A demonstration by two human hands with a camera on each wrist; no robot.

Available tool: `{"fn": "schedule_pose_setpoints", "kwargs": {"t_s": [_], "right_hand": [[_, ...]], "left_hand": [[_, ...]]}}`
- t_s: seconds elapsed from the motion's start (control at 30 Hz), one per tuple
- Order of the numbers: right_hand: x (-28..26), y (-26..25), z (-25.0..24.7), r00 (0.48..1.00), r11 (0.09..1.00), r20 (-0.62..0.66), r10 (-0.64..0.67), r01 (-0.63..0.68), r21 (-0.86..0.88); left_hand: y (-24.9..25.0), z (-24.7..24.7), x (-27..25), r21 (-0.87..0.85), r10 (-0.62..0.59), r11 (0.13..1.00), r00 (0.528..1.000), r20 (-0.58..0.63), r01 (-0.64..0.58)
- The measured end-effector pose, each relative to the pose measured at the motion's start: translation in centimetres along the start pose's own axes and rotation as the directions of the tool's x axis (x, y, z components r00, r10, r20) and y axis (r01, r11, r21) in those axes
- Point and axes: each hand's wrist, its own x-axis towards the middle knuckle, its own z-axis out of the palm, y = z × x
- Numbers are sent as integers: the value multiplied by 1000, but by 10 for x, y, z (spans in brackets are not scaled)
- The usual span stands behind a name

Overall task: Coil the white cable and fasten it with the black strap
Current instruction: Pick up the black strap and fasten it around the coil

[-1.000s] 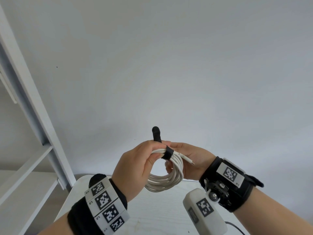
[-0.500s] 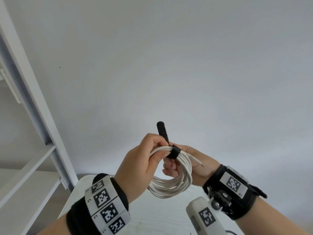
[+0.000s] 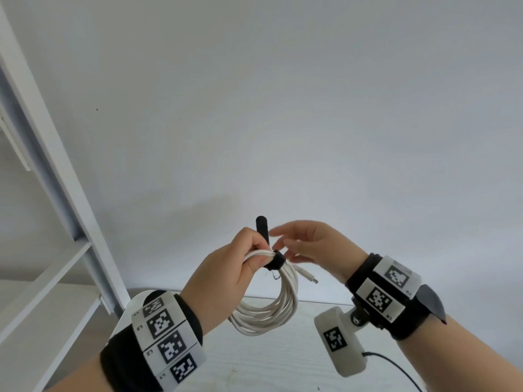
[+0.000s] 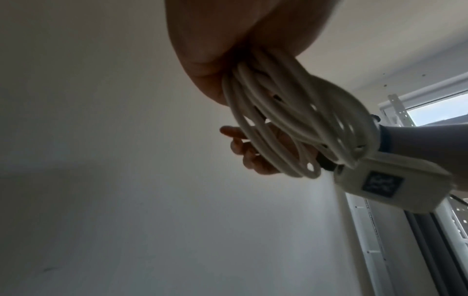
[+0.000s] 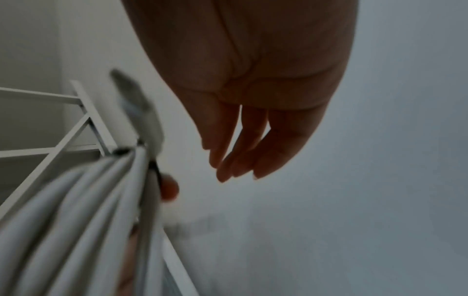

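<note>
Right hand (image 3: 308,244): withdrawn from coil, fingers now relaxed, empty, just right of black strap (image 3: 274,260). Left hand (image 3: 235,267): pinching coiled white cable (image 3: 271,306) above table (image 3: 268,363) far edge; strap tail upright, nearest right fingertips.

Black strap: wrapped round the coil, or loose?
Partly wrapped. The black strap bands the white cable beside the left hand; its tail stands free.
</note>
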Motion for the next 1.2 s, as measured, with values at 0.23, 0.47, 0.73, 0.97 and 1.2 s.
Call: {"fn": "schedule_pose_setpoints", "kwargs": {"t_s": [0.23,0.47,0.73,0.97,1.2], "right_hand": [[5,-25,-1,980,970,107,-166,182,-160],[-5,-34,2,950,911,-55,-306,275,-307],[-19,-20,16,803,738,-154,-576,429,-521],[-22,-1,26,797,766,-194,-572,434,-474],[-18,-8,24,830,819,-250,-500,358,-449]], "left_hand": [[-3,5,1,58,-64,997,987,145,56],[-1,-2,12,-68,-163,984,985,59,167],[1,-4,22,-211,-241,947,970,36,243],[0,-1,25,-193,-285,940,958,10,282],[3,-4,26,-56,-209,976,978,-3,208]]}}
